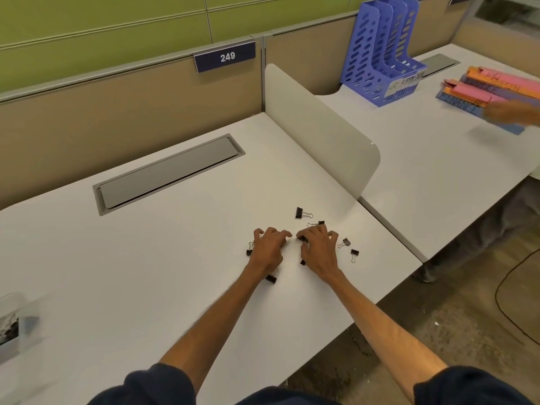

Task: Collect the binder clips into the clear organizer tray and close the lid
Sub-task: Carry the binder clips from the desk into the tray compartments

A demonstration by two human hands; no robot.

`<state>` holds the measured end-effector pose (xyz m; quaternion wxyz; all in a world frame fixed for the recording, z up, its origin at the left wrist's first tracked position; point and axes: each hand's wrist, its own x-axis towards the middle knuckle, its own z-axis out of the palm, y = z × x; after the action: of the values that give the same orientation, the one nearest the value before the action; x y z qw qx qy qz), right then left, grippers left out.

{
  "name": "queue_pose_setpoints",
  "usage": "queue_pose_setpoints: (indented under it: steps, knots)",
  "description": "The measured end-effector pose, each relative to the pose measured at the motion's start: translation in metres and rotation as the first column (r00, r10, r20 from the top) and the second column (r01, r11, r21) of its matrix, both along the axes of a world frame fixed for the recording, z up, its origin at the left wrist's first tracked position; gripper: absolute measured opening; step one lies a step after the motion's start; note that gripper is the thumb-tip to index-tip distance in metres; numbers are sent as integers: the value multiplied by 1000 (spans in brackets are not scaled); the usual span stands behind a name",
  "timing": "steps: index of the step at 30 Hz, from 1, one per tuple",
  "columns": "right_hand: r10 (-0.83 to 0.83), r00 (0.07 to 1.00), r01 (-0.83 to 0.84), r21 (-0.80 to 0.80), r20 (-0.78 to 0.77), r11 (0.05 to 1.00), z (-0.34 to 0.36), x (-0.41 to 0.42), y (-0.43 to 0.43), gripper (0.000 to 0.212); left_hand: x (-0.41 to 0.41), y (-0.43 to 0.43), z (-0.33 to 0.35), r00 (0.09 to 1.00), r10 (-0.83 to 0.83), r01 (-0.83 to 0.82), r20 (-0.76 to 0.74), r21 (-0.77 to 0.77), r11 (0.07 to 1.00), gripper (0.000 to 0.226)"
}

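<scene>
Black sprung steel with thin wire loops: binder clips (299, 212) strewn over the white desk (175, 258), around and partly under both hands, well apart from the clear organizer tray (11, 325) blurred at the far left edge. Looks light and stiff, likely to skate on the laminate; best pinched across the black body or hooked by a loop. Left hand (267, 247) clawed, fingers curled down, contents impossible to tell. Right hand (318, 249) likewise curled, one clip at the thumb tip, gripped or merely touched, hard to say.
</scene>
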<state>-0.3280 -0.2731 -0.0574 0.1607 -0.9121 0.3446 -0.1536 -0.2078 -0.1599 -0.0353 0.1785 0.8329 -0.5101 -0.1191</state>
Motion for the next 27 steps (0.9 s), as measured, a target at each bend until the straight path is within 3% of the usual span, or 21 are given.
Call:
queue_pose_setpoints:
  steps: [3,7,12,19,27]
  knots:
    - [48,999,-48,24,24,999,1,3,5,36,5,7,2,999,-4,1,-54,-53,999,67]
    - [18,999,-20,39,51,999,0,4,10,39,8,17,-8,995,100,-100,-9,-118,988,53]
    - [-38,998,40,23,-57,999,-3,6,16,41,12,20,-11,986,138,-141,96,25,990,24]
    - [-14,997,12,-30,-74,999,-7,1,22,49,1,19,-13,978,38,-46,204,39,998,15]
    - [100,995,-100,-33,13,994,5,19,39,39,8,44,-13,973,159,-150,170,-63,987,14]
